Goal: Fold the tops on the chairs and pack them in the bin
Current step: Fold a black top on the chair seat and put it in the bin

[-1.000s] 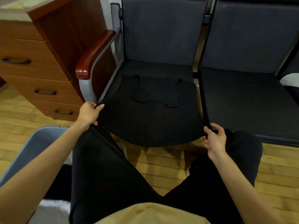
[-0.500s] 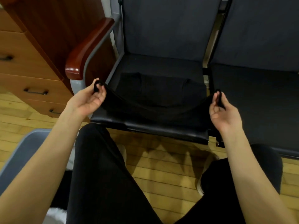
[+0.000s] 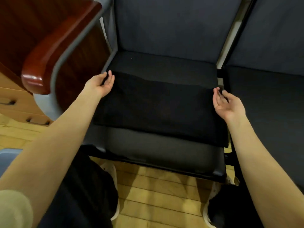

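Corners of the black top point(image 3: 158, 107) pinched in my left hand point(image 3: 100, 84) and right hand point(image 3: 227, 104) could slip, undoing the fold

The floor point(image 3: 158, 199) was made of light wooden boards with a warm yellow tone, running across the near part of the view. At the left stood a wooden cabinet point(image 3: 14, 102) with pale drawer fronts and dark metal handles, its side panel a darker reddish brown. A glossy reddish wooden armrest point(image 3: 54, 46) on a curved grey metal support point(image 3: 65, 60) rose in front of it. Farther off, padded backrests in dark blue-grey fabric filled the view, with a pale strip of wall point(image 3: 230, 35) showing in the narrow gap between them. The light was dim and soft.
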